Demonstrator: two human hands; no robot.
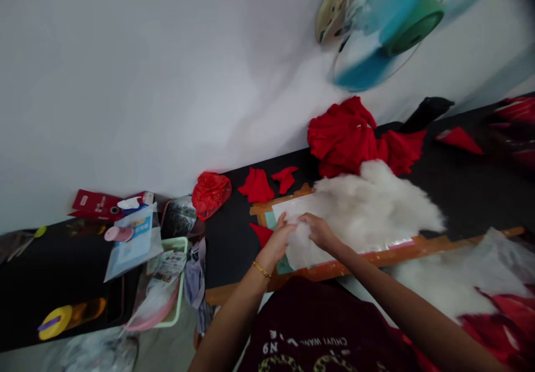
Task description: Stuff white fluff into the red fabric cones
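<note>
A big heap of white fluffy stuffing [368,210] lies on a black table [468,193], partly over a clear sheet on a taped board [434,244]. My left hand [279,239], with a gold bangle on the wrist, and my right hand [318,230] meet at the heap's near left end. Both have fingers closed, pinching a tuft of the stuffing between them. Small red fabric pieces [257,187] lie just beyond my hands.
A pile of red cloth [355,135] sits at the back by the wall, a red mesh bag [210,192] at the table's left end. Left of it stand a green basket [178,283] of clutter, papers and tape rolls. A blue fan [388,32] spins above. More stuffing lies at right.
</note>
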